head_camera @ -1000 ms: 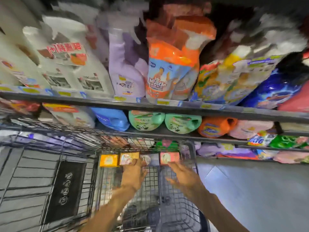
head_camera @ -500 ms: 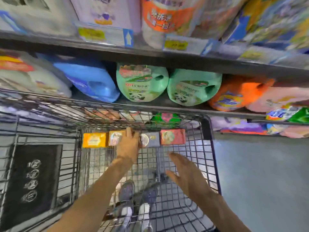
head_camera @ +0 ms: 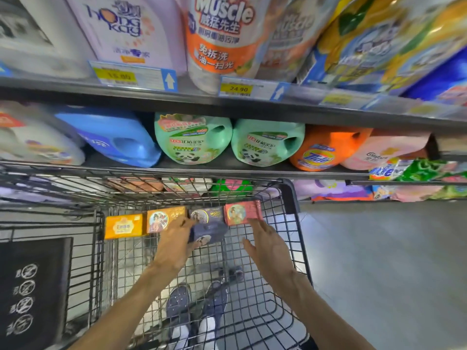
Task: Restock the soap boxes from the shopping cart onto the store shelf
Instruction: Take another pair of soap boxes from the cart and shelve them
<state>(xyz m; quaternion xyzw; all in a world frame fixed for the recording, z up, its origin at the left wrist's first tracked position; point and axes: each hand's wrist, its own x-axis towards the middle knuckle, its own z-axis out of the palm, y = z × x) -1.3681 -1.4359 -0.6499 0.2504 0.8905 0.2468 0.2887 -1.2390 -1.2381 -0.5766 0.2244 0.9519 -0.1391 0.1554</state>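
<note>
Wire cart (head_camera: pixel 290 223) stands against the shelf (head_camera: pixel 227 170), viewed from above. Four soap boxes stand in a row along the cart's far wall, from the person's left to right: yellow box (head_camera: pixel 123 226), orange box (head_camera: pixel 161 219), dark box (head_camera: pixel 206 215), red box (head_camera: pixel 243 212). The four sit side by side, each touching or just beside its neighbour. A fifth, navy box (head_camera: pixel 208 232), is lifted clear of the row, just in front of the dark box and tilted. Left hand (head_camera: pixel 174 245) grips the navy box by its left end, fingers curled around it; how the thumb lies cannot be told. Right hand (head_camera: pixel 269 245) is spread wide, fingers straight, holding nothing; its fingertips reach the lower edge of the red box, though actual contact cannot be confirmed. Both forearms extend into the cart from the near side. Through the cart's mesh floor, two shoes (head_camera: pixel 197 304) are visible. A black panel (head_camera: pixel 32 291) with white circular symbols sits at the cart's left. On the shelf above the cart: a blue jug (head_camera: pixel 113 137), two green jugs (head_camera: pixel 194 138) lying side by side, an orange jug (head_camera: pixel 326 147) and a pink pouch (head_camera: pixel 384 150). The tier above carries price tags (head_camera: pixel 134 75) on its front edge and tall bottles, partly blurred.
</note>
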